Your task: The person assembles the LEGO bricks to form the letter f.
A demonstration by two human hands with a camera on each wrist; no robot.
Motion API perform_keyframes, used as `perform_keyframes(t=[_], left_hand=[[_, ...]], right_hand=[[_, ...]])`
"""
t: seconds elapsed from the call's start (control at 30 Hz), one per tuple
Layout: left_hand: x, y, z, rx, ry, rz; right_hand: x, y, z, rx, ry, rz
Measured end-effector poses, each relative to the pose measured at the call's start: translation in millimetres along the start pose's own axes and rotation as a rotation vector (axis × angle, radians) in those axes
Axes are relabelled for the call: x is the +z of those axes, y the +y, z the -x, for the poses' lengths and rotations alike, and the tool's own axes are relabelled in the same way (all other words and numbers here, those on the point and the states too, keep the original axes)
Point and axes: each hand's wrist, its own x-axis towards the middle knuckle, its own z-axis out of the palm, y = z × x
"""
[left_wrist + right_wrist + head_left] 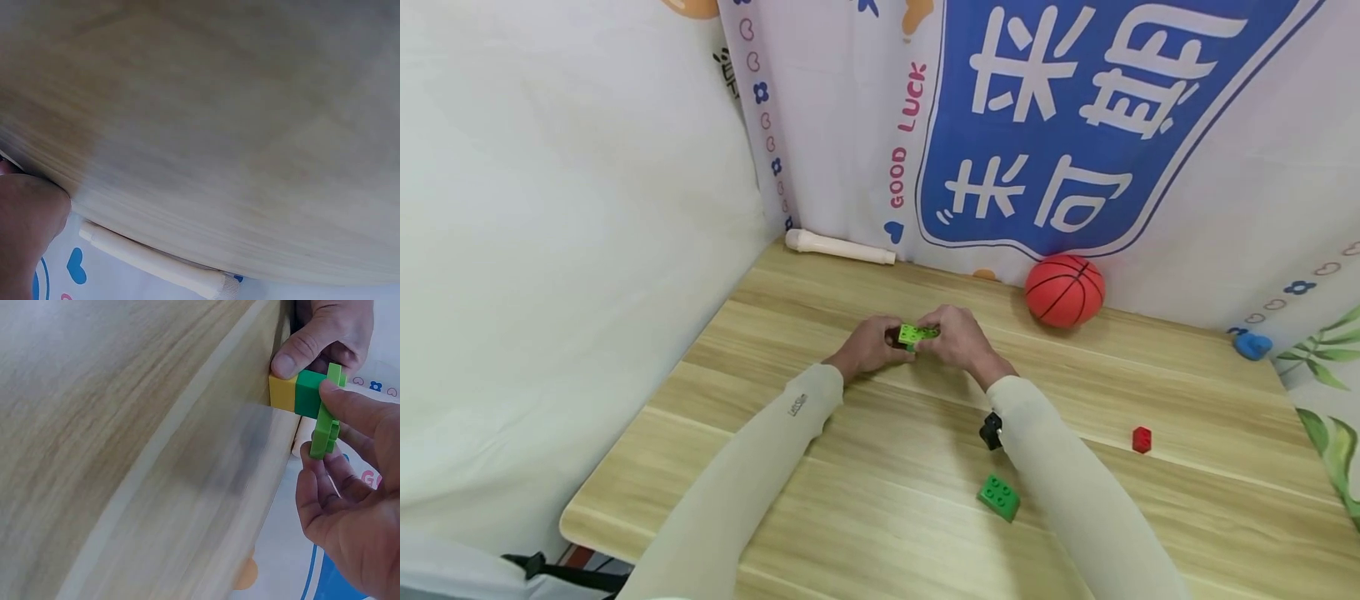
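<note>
My left hand (871, 346) and right hand (958, 335) meet over the middle of the table, facing each other. In the right wrist view the left hand grips a yellow block (283, 394) joined to a green block (309, 394), thumb on the yellow one. Against the green block's side stands a light green studded plate (324, 428), pinched between the right thumb and fingers. From the head view, only the plate's studded top shows well between the hands. The left wrist view catches just part of a hand (28, 225) at its lower left edge.
A green brick (998, 498) lies beside the right forearm, and a small red brick (1142, 439) farther right. Along the back stand a white microphone-shaped stick (842, 247), a red toy basketball (1065, 291) and a blue toy (1252, 344), before a printed curtain.
</note>
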Motion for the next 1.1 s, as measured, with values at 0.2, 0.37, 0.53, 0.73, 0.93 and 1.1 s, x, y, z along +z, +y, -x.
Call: perform_keyframes(t=[0.2, 0.37, 0.53, 0.73, 0.93, 1.1], left_hand=[[-0.2, 3.5, 0.3, 0.007, 0.004, 0.010], [-1.6, 6.3, -0.6, 0.007, -0.001, 0.019], [-4.8, 6.9, 0.6, -0.008, -0.035, 0.024], [-12.8, 7.1, 3.1, -0.023, -0.044, 0.131], [-15.9, 7.5, 4.0, -0.013, -0.030, 0.168], [-17.9, 8.9, 5.4, -0.010, -0.009, 0.182]], right_hand=[[-1, 2, 0.4, 0.016, 0.001, -0.008], [-5, -1, 0.1, 0.025, -0.012, -0.005], [-6, -2, 0.2, 0.023, -0.025, -0.016], [-5, -2, 0.9, 0.014, -0.030, 0.000], [-5, -2, 2.8, 0.018, -0.020, 0.005], [-5, -4, 3.0, 0.014, -0.026, 0.009]])
